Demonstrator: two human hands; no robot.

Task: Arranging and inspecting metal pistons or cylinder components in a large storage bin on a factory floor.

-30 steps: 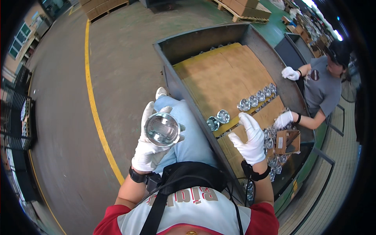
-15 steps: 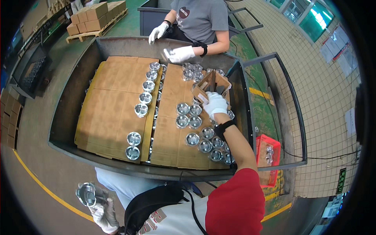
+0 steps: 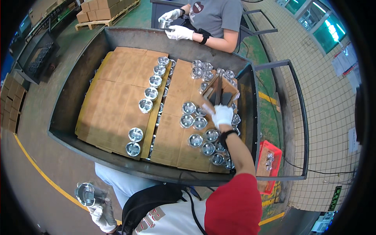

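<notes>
My left hand (image 3: 102, 215), in a white glove, is closed around a shiny metal piston (image 3: 91, 194), held outside the bin at the lower left. My right hand (image 3: 223, 116), also gloved, is closed at the near rim of a small cardboard box (image 3: 232, 87). Its fingertips are partly hidden, so I cannot make out what they grip. Dark flat pieces (image 3: 226, 98) and a long brown strip (image 3: 219, 89) stand in the box. Several pistons (image 3: 187, 121) surround the box on the cardboard sheet (image 3: 170, 145), and more (image 3: 150, 93) form a row farther left.
A dark metal bin (image 3: 105, 159) with a tubular handle (image 3: 303, 125) encloses the cardboard. Across it a co-worker's gloved hands (image 3: 178, 33) hold a metal piece (image 3: 164, 23). A red crate (image 3: 275, 160) stands low on the right. Cartons on a pallet (image 3: 102, 13) are at the far left.
My right hand has drawn slightly nearer to me, and the box has shifted a little the same way. The co-worker's hands have come together on a metal piece. My left hand still holds its piston.
</notes>
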